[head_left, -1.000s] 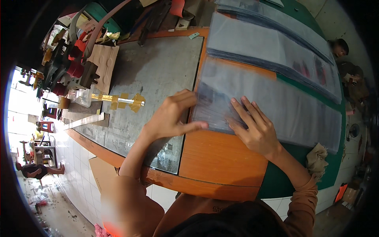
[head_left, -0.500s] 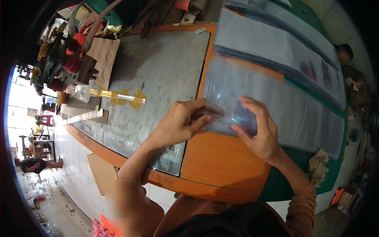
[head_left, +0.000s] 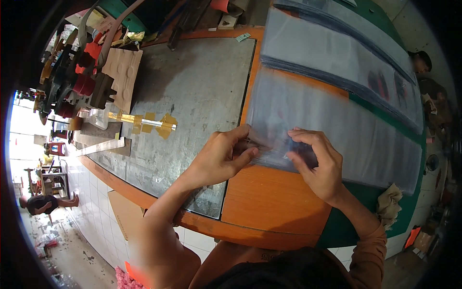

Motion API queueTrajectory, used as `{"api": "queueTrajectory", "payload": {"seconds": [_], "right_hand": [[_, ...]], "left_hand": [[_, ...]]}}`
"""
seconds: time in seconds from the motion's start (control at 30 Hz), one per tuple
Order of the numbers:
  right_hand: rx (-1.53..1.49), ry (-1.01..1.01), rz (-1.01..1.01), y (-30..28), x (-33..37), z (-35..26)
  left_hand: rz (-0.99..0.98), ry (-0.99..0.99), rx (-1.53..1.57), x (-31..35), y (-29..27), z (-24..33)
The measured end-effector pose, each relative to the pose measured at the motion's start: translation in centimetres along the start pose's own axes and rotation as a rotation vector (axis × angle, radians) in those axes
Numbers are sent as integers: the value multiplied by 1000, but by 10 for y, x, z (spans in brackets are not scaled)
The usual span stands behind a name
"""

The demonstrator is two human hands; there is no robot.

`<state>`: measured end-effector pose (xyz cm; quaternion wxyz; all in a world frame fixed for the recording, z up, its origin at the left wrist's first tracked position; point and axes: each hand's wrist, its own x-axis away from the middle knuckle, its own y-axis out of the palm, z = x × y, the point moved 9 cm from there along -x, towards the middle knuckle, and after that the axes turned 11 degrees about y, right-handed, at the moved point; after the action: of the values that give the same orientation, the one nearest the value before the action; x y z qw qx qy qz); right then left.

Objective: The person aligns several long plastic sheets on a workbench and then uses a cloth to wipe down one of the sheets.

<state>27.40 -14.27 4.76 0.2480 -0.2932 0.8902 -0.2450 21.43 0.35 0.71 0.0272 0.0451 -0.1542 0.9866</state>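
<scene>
A stack of clear plastic sheets [head_left: 356,139] lies slantwise on the table's right side, its left end in front of me. My left hand [head_left: 219,156] pinches that end's near corner between thumb and fingers, and the film there is bent and creased. Over the same end curves my right hand [head_left: 325,166], its thumb and fingers apart with a gap between them. Its fingertips are at the film; whether they press on it I cannot tell. The film between the hands is blurred and shiny.
Farther back lie more stacks of clear sheets [head_left: 317,45]. Left of the hands is a grey metal plate [head_left: 202,86] with a taped strip [head_left: 151,123]. A clamp-like machine [head_left: 82,82] stands at the far left. A crumpled cloth [head_left: 389,204] sits on the green surface at right.
The fingers and thumb of my right hand have drawn closer together, and the hand has moved slightly right. My left hand keeps its pinch, slightly lower and farther right.
</scene>
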Motion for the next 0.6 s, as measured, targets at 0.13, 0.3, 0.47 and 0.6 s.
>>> {"api": "queueTrajectory", "payload": {"seconds": [0.13, 0.3, 0.47, 0.6], "right_hand": [[-45, 84, 20, 1, 1, 6], [-82, 74, 65, -4, 0, -1], [133, -47, -8, 6, 2, -7], [140, -72, 43, 4, 2, -10]], "left_hand": [[16, 97, 7, 1, -3, 18], [15, 87, 36, -1, 0, 14], [-11, 21, 70, 1, 1, -1], [-36, 20, 38, 0, 1, 1]]}}
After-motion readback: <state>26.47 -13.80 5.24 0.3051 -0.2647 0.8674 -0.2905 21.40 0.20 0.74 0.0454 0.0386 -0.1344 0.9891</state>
